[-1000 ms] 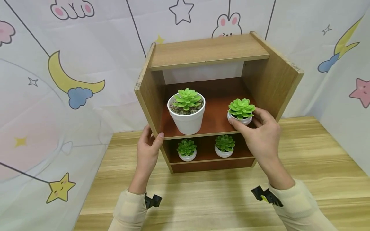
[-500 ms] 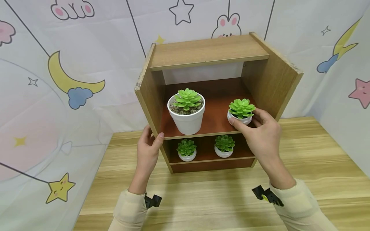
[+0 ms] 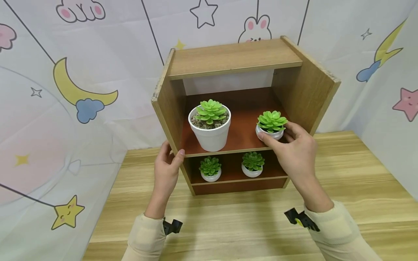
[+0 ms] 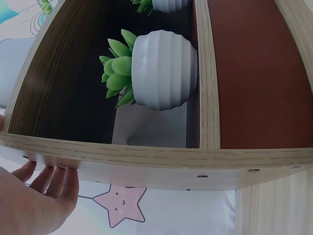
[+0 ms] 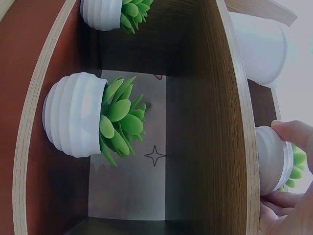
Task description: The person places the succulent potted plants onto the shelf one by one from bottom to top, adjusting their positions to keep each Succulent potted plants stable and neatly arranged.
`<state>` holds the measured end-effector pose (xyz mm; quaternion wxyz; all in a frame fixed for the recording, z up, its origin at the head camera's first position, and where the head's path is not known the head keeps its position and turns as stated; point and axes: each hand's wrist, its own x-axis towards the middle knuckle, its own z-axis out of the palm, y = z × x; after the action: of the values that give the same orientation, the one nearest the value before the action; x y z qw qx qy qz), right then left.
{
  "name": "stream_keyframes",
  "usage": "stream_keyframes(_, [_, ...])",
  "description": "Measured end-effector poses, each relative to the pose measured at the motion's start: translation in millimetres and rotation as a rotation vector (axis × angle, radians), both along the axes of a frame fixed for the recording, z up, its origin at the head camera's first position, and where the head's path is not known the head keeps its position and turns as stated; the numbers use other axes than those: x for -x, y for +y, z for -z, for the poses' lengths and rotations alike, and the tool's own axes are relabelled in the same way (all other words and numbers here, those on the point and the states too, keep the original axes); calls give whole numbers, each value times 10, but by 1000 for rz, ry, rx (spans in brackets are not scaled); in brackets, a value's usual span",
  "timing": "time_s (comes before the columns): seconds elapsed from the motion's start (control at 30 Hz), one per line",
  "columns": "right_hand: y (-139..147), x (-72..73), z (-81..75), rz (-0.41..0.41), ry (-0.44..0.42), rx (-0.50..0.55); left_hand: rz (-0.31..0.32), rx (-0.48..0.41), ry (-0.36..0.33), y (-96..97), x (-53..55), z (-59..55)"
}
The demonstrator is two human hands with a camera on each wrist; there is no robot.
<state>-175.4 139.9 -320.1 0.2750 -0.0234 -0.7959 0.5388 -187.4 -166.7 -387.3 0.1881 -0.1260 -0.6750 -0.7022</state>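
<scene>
A wooden shelf unit point(image 3: 228, 59) stands on the table against the cloth backdrop. My left hand point(image 3: 166, 170) grips its left side panel, thumb at the front edge by the middle board and fingers flat on the outer face in the left wrist view. My right hand point(image 3: 295, 152) pinches the small white pot of a green potted succulent point(image 3: 271, 125) between thumb and fingers, at the right end of the upper shelf. Left of it stands a larger white potted succulent point(image 3: 212, 130) with pebbles. In the right wrist view, the held pot point(image 5: 273, 159) sits right at the board's edge.
Two small potted succulents, a left one point(image 3: 210, 169) and a right one point(image 3: 252, 165), stand in the lower compartment. Wood-grain tabletop point(image 3: 228, 224) extends in front of the unit. A printed cloth point(image 3: 130, 90) hangs behind and along the sides.
</scene>
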Motion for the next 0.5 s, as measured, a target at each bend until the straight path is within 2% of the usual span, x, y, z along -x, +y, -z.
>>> stream_keyframes(0.5, [7, -10, -7, -8, -30, -27, 1, 12, -11, -10, -3, 0])
